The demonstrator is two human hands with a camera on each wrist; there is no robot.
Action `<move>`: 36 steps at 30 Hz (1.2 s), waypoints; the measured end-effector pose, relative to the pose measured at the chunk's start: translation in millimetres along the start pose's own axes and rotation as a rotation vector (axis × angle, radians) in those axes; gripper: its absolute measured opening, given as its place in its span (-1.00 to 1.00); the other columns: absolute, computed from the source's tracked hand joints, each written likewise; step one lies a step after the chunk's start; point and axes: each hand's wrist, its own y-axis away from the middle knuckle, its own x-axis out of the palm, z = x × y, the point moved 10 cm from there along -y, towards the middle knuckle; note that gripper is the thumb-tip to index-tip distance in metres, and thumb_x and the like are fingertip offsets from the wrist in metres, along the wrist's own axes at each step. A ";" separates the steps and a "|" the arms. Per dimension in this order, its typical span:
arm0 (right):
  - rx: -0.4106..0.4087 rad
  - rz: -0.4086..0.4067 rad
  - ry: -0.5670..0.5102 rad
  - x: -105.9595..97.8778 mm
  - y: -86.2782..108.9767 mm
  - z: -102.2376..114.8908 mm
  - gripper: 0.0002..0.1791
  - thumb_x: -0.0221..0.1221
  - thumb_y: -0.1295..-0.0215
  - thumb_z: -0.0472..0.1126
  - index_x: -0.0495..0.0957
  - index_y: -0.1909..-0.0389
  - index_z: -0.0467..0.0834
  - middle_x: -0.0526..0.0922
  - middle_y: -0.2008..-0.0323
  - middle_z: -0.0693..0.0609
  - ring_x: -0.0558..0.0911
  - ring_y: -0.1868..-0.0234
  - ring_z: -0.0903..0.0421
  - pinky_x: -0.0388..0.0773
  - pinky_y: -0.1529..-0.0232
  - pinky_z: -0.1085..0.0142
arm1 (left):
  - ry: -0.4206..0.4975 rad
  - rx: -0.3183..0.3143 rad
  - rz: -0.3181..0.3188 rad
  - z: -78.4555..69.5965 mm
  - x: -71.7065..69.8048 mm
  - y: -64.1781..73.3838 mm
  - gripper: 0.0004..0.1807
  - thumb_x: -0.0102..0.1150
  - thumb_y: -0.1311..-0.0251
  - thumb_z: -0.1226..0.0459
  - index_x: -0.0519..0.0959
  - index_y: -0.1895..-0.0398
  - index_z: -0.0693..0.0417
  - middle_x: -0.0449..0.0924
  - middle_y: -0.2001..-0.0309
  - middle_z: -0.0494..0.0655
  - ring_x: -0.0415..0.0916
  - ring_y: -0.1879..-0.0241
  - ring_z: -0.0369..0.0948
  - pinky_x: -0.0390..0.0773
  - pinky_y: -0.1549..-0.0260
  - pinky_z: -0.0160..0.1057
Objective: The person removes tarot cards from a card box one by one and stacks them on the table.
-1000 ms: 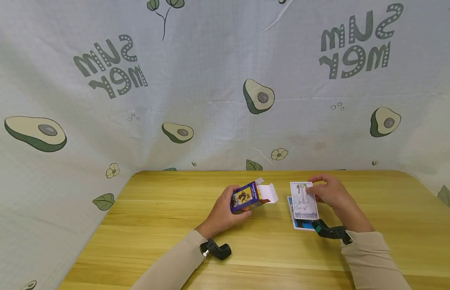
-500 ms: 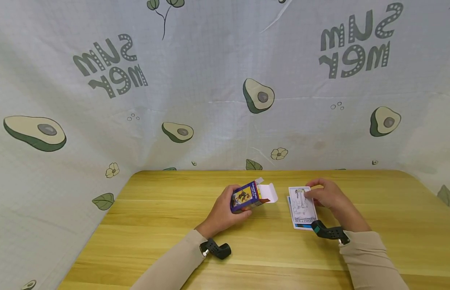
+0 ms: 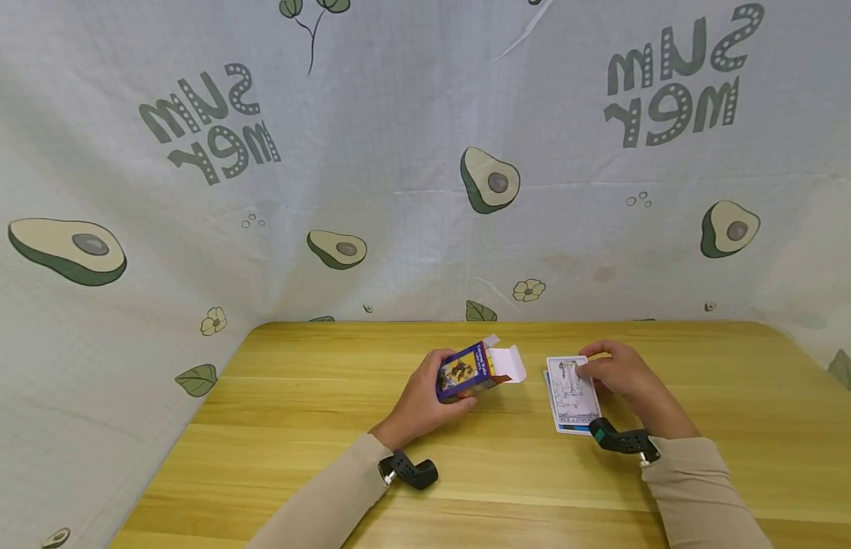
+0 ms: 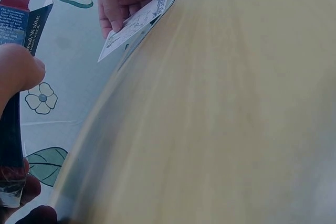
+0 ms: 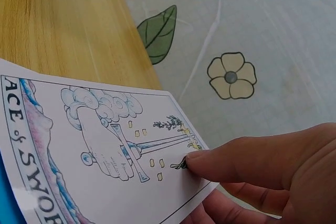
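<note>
My left hand (image 3: 423,402) grips a purple tarot card box (image 3: 460,371) that has a yellow picture on its front. The box's white end flap (image 3: 511,364) hangs open toward the right. Between thumb and fingers, my right hand (image 3: 627,380) pinches a tarot card (image 3: 571,390) by its far right corner. In the right wrist view that card (image 5: 115,145) reads "ACE of SWOR", the rest being cut off. Beneath it lies another card (image 3: 568,430), mostly hidden, with a blue strip showing along its near edge. The left wrist view shows the upper card (image 4: 134,24) tilted slightly above the lower one.
A light wooden table (image 3: 316,457) lies under both hands. Behind it hangs a pale cloth (image 3: 398,152) printed with avocados, leaves, flowers and lettering. Each wrist wears a black strap mount; the left one (image 3: 413,473) sits just above the tabletop.
My right hand has brought the ace card down and toward me, so it covers more of the blue card beneath. The left hand and the box have stayed in place.
</note>
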 end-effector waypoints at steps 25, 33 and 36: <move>0.022 0.029 0.130 1.9 -0.7 -4.8 -0.55 0.26 -0.17 -0.25 0.40 -0.01 -0.39 0.51 0.21 -0.30 0.49 0.35 -0.04 0.45 0.40 0.29 | -0.022 -0.012 0.003 -0.4 -0.6 0.6 -0.21 0.40 -0.03 0.02 0.23 -0.28 0.00 0.39 -0.02 -0.15 0.41 0.07 -0.24 0.50 0.08 -0.30; 0.028 0.025 0.156 3.3 -0.2 -4.6 -0.57 0.26 -0.15 -0.23 0.42 0.01 -0.37 0.51 0.23 -0.27 0.47 0.35 -0.04 0.41 0.42 0.28 | -0.014 -0.006 0.006 -0.6 -0.4 0.6 -0.22 0.39 -0.04 0.02 0.24 -0.28 -0.01 0.39 -0.04 -0.15 0.41 0.06 -0.25 0.50 0.07 -0.29; 0.026 0.026 0.163 3.8 -0.8 -4.9 -0.57 0.26 -0.16 -0.23 0.43 0.00 -0.36 0.51 0.25 -0.25 0.46 0.35 -0.04 0.40 0.41 0.27 | -0.009 -0.006 0.008 -0.3 -0.2 0.4 -0.22 0.39 -0.04 0.03 0.24 -0.28 -0.01 0.39 -0.03 -0.15 0.40 0.06 -0.24 0.50 0.07 -0.29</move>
